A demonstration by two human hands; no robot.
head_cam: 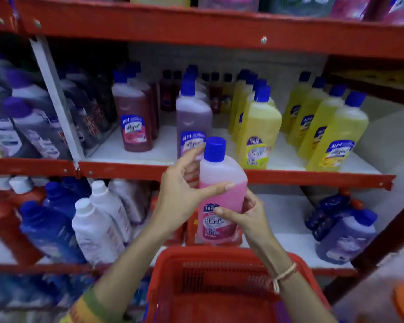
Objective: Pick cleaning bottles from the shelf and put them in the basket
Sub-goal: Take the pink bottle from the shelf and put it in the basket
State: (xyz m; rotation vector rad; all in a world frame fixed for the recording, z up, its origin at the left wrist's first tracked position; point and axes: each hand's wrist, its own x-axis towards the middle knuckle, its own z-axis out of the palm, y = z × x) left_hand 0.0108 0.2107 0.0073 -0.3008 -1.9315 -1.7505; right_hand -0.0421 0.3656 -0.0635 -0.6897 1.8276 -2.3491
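A pink cleaning bottle [222,197] with a blue cap stands upright in the air, just above the far rim of the red basket [170,276]. My right hand [250,220] grips its lower right side, with the thumb across the label. My left hand [184,194] touches the bottle's left side; the thumb lies over its front and the fingers are spread behind it. The basket is low in the middle of the view, and its inside looks empty.
Red metal shelves [126,167] hold rows of bottles: yellow bottles [258,127] to the right, purple bottle [193,120] and maroon bottle [134,117] in the middle, dark bottles at left. The lower shelf carries white bottles [98,224], blue bottles [49,229] and a purple bottle [345,238].
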